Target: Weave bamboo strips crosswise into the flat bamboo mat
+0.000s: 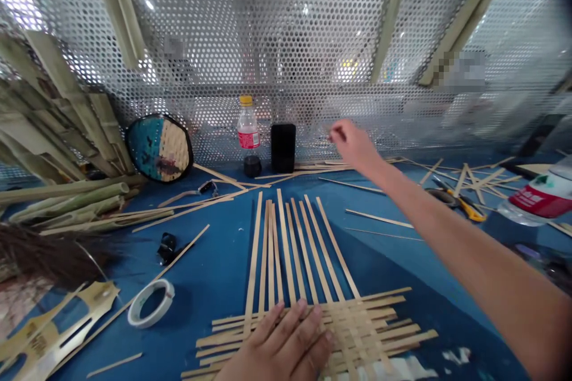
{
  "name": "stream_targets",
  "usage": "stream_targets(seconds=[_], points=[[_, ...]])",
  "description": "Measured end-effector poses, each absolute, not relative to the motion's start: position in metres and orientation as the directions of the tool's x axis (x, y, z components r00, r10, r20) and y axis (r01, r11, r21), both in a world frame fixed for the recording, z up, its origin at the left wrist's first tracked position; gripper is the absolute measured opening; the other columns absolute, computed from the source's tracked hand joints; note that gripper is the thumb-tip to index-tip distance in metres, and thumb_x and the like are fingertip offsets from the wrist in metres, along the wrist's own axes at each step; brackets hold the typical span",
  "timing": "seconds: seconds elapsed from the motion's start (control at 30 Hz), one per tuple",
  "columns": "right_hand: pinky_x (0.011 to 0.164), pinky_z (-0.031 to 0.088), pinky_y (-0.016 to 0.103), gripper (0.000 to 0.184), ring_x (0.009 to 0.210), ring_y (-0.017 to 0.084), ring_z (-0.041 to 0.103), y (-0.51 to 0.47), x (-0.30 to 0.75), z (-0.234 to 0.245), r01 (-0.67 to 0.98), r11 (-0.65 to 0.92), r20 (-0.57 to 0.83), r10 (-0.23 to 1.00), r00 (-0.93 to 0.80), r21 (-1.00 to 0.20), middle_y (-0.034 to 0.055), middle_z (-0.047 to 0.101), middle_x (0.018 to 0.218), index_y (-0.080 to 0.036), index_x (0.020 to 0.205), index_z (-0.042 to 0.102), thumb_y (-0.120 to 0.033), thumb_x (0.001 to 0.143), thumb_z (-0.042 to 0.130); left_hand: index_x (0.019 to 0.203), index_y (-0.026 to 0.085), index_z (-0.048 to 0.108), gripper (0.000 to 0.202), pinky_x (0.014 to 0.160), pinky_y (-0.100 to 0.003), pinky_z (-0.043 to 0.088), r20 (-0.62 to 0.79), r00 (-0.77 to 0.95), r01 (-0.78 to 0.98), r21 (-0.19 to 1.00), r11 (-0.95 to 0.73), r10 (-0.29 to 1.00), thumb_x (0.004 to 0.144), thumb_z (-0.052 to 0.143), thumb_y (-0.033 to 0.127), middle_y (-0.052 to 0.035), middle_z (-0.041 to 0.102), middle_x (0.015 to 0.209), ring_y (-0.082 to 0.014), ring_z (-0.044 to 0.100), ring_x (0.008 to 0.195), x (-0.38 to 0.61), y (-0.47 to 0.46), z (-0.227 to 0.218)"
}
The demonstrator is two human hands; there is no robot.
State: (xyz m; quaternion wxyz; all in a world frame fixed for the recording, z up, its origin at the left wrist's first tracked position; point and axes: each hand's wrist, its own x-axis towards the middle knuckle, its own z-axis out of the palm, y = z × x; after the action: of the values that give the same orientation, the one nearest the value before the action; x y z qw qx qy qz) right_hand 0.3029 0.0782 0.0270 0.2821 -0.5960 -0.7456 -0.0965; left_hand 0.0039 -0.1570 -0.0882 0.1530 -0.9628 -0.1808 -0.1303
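A half-woven mat of thin bamboo strips lies on the blue table, its crossed part near the front edge and loose ends fanning away. My left hand lies flat on the woven part, fingers spread, pressing it down. My right hand is stretched far forward, fingers pinched near loose bamboo strips that lie at the foot of the perforated metal wall. Whether a strip sits between the fingers is not clear.
A plastic bottle, a black phone and a small black cap stand by the wall. A woven round fan, bamboo poles, a tape roll, yellow-handled scissors and a second bottle lie around.
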Motion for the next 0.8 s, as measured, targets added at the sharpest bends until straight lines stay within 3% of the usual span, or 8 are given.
stream_targets(seconds=[0.03, 0.1, 0.17, 0.33, 0.43, 0.6, 0.7, 0.8], points=[[0.083, 0.049, 0.031, 0.029, 0.100, 0.017, 0.064, 0.071, 0.306, 0.045, 0.923, 0.290, 0.593, 0.801, -0.089, -0.254, 0.0119, 0.064, 0.113, -0.016, 0.129, 0.038, -0.018, 0.102, 0.026, 0.141, 0.025, 0.047, 0.039, 0.100, -0.030, 0.048, 0.302, 0.902, 0.385, -0.238, -0.892, 0.309, 0.104, 0.037, 0.032, 0.0014, 0.055, 0.143, -0.0180, 0.056, 0.126, 0.004, -0.157, -0.085], [0.078, 0.051, 0.029, 0.032, 0.087, 0.012, 0.066, 0.051, 0.310, 0.079, 0.676, 0.474, 0.687, 0.723, 0.067, -0.564, 0.0079, 0.064, 0.110, -0.019, 0.127, 0.036, -0.009, 0.096, 0.036, 0.143, 0.024, 0.044, 0.041, 0.100, -0.031, 0.048, 0.285, 0.906, 0.381, -0.229, -0.896, 0.313, 0.104, 0.036, 0.033, 0.0007, 0.053, 0.145, -0.0187, 0.054, 0.128, 0.004, -0.157, -0.082], [0.078, 0.051, 0.030, 0.034, 0.081, 0.009, 0.063, 0.024, 0.311, 0.108, 0.446, 0.607, 0.712, 0.694, 0.108, -0.658, 0.0039, 0.064, 0.106, -0.020, 0.121, 0.041, -0.005, 0.091, 0.045, 0.146, 0.023, 0.040, 0.045, 0.101, -0.032, 0.048, 0.247, 0.916, 0.372, -0.225, -0.900, 0.317, 0.103, 0.037, 0.034, -0.0002, 0.049, 0.148, -0.0196, 0.052, 0.130, 0.004, -0.157, -0.083], [0.077, 0.053, 0.033, 0.020, 0.080, 0.011, 0.062, -0.041, 0.295, 0.136, 0.216, 0.640, 0.656, 0.755, 0.000, -0.737, -0.0015, 0.062, 0.093, -0.021, 0.103, 0.055, -0.008, 0.089, 0.050, 0.151, 0.022, 0.031, 0.059, 0.110, -0.038, 0.041, 0.191, 0.906, 0.394, -0.060, -0.917, 0.377, 0.099, 0.040, 0.049, -0.0032, 0.038, 0.154, -0.0239, 0.042, 0.139, 0.001, -0.159, -0.086], [0.073, 0.057, 0.035, 0.006, 0.076, 0.013, 0.065, -0.070, 0.279, 0.129, 0.181, 0.587, 0.589, 0.807, -0.052, -0.789, -0.0001, 0.059, 0.086, -0.020, 0.094, 0.055, -0.016, 0.090, 0.053, 0.151, 0.023, 0.031, 0.060, 0.115, -0.043, 0.036, 0.152, 0.898, 0.406, 0.069, -0.911, 0.412, 0.097, 0.045, 0.044, -0.0046, 0.031, 0.158, -0.0257, 0.034, 0.143, 0.001, -0.164, -0.081], [0.070, 0.060, 0.039, 0.004, 0.082, 0.018, 0.066, -0.105, 0.257, 0.113, 0.097, 0.482, 0.476, 0.876, -0.084, -0.871, 0.0012, 0.058, 0.086, -0.022, 0.090, 0.055, -0.026, 0.091, 0.055, 0.136, 0.022, 0.052, 0.041, 0.106, -0.039, 0.047, 0.146, 0.858, 0.431, 0.318, -0.844, 0.493, 0.096, 0.050, 0.030, -0.0067, 0.055, 0.143, -0.0227, 0.055, 0.128, 0.006, -0.168, -0.037], [0.066, 0.057, 0.033, 0.015, 0.075, 0.015, 0.061, -0.120, 0.244, 0.107, 0.040, 0.477, 0.468, 0.873, -0.134, -0.878, 0.0006, 0.058, 0.081, -0.021, 0.088, 0.059, -0.035, 0.091, 0.059, 0.109, 0.022, 0.066, 0.027, 0.080, -0.025, 0.057, 0.294, 0.715, 0.435, 0.523, -0.733, 0.634, 0.099, 0.041, 0.027, -0.0028, 0.074, 0.104, -0.0142, 0.070, 0.091, 0.013, -0.155, 0.021], [0.062, 0.048, 0.025, 0.019, 0.068, 0.010, 0.053, -0.131, 0.231, 0.106, 0.087, 0.565, 0.542, 0.818, -0.194, -0.821, -0.0010, 0.056, 0.075, -0.020, 0.084, 0.062, -0.037, 0.092, 0.062, 0.100, 0.021, 0.065, 0.020, 0.078, -0.029, 0.054, 0.544, 0.510, 0.432, 0.508, -0.745, 0.667, 0.097, 0.047, 0.030, -0.0024, 0.071, 0.095, -0.0163, 0.066, 0.087, 0.024, -0.136, 0.086]])
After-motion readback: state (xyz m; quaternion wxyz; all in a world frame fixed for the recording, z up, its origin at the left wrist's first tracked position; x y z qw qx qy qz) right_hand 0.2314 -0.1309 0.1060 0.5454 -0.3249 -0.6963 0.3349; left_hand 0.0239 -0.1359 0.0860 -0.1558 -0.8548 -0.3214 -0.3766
